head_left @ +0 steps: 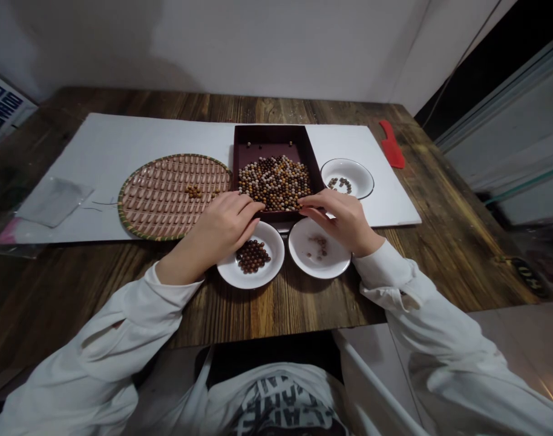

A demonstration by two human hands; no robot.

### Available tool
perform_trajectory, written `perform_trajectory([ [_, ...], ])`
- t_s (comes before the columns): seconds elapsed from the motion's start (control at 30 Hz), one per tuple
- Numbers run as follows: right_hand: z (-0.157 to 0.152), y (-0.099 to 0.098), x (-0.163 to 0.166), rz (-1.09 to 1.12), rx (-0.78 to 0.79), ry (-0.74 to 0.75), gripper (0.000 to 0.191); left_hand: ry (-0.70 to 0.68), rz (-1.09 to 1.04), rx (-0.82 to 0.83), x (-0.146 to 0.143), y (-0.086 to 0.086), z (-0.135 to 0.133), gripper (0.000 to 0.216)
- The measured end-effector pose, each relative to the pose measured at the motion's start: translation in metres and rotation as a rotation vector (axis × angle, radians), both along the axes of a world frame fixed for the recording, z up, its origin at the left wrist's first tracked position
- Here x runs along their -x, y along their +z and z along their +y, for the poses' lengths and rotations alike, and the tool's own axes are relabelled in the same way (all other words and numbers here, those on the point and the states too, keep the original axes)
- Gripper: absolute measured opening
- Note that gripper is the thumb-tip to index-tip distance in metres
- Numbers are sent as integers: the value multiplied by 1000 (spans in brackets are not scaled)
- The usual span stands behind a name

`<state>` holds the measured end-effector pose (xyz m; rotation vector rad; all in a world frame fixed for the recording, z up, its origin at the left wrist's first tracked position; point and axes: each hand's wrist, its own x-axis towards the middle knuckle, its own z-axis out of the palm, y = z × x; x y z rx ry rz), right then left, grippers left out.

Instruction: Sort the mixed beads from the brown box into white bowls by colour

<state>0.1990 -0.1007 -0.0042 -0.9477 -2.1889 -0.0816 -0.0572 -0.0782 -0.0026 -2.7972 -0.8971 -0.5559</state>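
My left hand (226, 219) reaches over the front left corner of a dark maroon box (267, 134), with its fingers bent and drawn together at the rim. Whatever lies between those fingertips is too small to make out. At the box's front right, my right hand (337, 218) has thumb and forefinger pinched close at the beads; what they hold cannot be made out. Mixed brown, yellow and pale beads (276, 181) heap in the box. Below my left hand, a white bowl (226, 275) holds dark brown beads (253, 257). Another white bowl (335, 268), below my right hand, holds a few blurred brownish beads (319, 247).
A round woven tray (153, 194) on the left bears some yellow-brown beads (193, 192). Right of the box stands a white bowl (360, 178) with several greyish beads. A red comb-shaped object (391, 145) lies farther right. A clear plastic bag (54, 200) rests at the white board's (186, 136) left end.
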Motion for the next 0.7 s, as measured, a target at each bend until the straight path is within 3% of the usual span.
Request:
perform_trajectory([
  [0.37,-8,1,8,118,131,110,9,-119,-71,-166,-1,2,-2,24],
  [0.57,-17,-3,19,83,330,181,11,-254,-89,-234,-5,2,-8,19],
  [0.7,-24,-4,26,157,464,224,22,-337,-82,-299,-7,5,-13,14],
])
